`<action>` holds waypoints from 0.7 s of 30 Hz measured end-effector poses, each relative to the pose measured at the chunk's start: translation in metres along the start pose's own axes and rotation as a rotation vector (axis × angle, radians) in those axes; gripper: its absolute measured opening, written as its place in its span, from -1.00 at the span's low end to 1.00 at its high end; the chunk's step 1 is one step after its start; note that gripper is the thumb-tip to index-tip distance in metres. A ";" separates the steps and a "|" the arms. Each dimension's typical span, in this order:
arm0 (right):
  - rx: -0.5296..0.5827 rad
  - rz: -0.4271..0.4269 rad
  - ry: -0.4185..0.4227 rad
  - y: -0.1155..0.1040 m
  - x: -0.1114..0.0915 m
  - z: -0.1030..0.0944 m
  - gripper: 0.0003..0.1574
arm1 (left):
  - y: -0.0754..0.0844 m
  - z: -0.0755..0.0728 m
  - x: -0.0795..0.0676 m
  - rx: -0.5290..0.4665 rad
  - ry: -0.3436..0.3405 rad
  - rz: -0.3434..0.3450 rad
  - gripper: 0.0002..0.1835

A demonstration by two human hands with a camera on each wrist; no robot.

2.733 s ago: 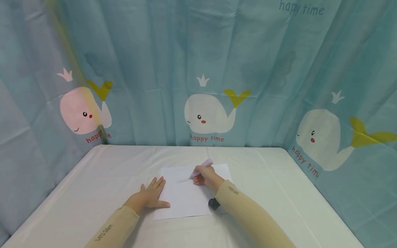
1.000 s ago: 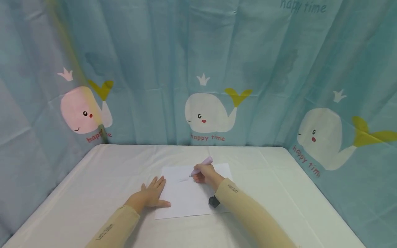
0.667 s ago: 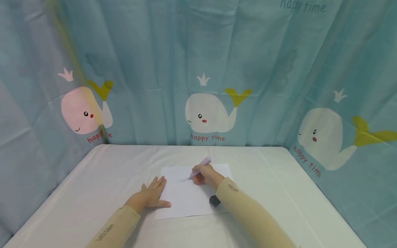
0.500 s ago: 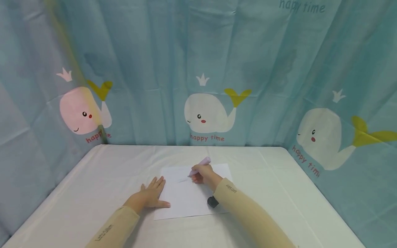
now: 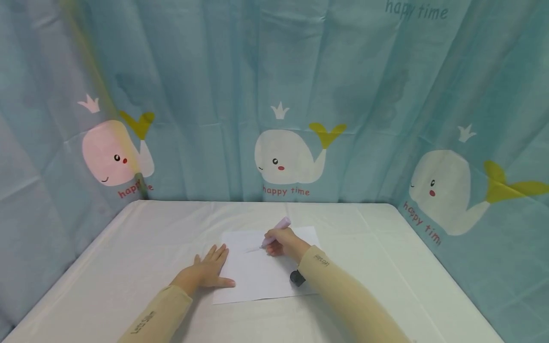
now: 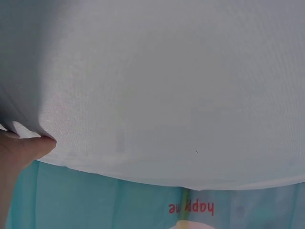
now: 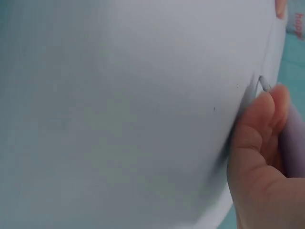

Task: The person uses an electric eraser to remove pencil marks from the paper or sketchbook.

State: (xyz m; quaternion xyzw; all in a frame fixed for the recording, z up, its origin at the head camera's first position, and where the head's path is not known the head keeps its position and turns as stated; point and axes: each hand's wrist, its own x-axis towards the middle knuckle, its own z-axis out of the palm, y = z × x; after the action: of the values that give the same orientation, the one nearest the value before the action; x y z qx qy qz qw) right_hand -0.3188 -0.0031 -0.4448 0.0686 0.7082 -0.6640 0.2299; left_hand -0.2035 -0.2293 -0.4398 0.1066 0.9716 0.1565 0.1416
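A white sheet of paper (image 5: 253,281) lies on the table. My left hand (image 5: 203,274) rests flat at its left edge, fingers spread and thumb on the sheet. My right hand (image 5: 280,241) grips a thick light purple pen (image 5: 282,223), tilted with its thin tip down at the paper, at the right end of a faint drawn line (image 5: 252,250). In the right wrist view the fingertips pinch the purple pen (image 7: 291,138) close behind its tip. The left wrist view shows only part of the left hand (image 6: 24,150), at the left border.
A white cloth covers the table (image 5: 163,228). A black rounded object (image 5: 297,277) shows under the right sleeve, over the paper. Behind and at the sides hangs a blue curtain (image 5: 206,143) printed with whales.
The right hand and pen make small back-and-forth shifts by the same line; since half a second ago the tip has come slightly nearer the person. The left hand stays put.
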 end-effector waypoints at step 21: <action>0.046 0.004 0.020 0.003 -0.010 0.007 -0.81 | 0.000 -0.001 -0.001 -0.004 -0.005 0.010 0.17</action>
State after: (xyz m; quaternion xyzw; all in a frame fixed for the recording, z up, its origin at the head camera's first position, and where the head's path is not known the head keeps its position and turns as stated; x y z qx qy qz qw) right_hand -0.3071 -0.0073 -0.4439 0.0819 0.6949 -0.6788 0.2227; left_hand -0.2025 -0.2301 -0.4384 0.1116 0.9704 0.1587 0.1435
